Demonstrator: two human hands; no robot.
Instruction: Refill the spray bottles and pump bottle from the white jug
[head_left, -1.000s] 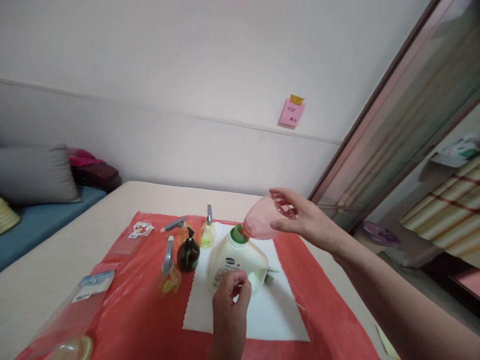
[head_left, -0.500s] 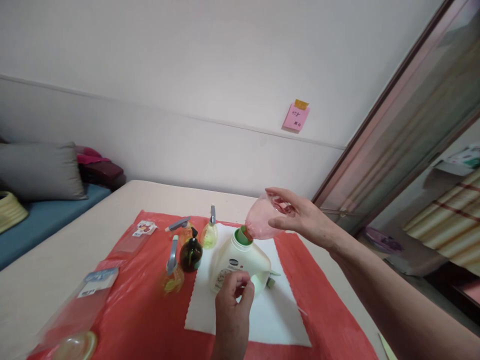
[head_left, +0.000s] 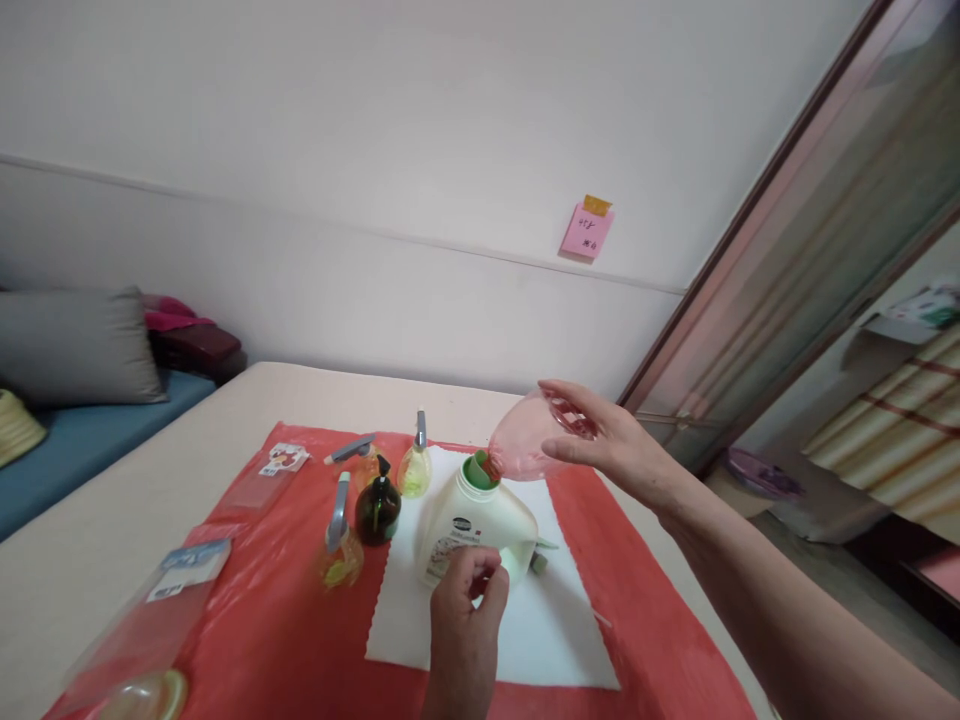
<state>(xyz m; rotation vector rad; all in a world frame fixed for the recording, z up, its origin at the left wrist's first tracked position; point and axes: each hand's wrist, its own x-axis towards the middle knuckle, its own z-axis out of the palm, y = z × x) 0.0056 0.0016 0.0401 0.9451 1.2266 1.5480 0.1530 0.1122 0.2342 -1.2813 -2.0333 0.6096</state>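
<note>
In the head view, grips the translucent pink rounded plastic bottle [head_left: 521, 437] by its broad end with the right hand [head_left: 615, 440], tilted neck-first at the green plastic spout [head_left: 475, 471] of the cream plastic jug [head_left: 504, 516]. Curls the left hand [head_left: 466, 597] in front, cannot tell whether holding anything. Looks light, slippery; best held there.

- Since 0.5 s ago, the right hand [head_left: 600, 437] and its pink bottle [head_left: 521, 440] have drawn slightly right of the jug [head_left: 499, 515].
- The left hand [head_left: 466, 608] sits slightly farther right before the jug than 1 s ago.
- The view has shifted slightly since 0.5 s ago.
</note>
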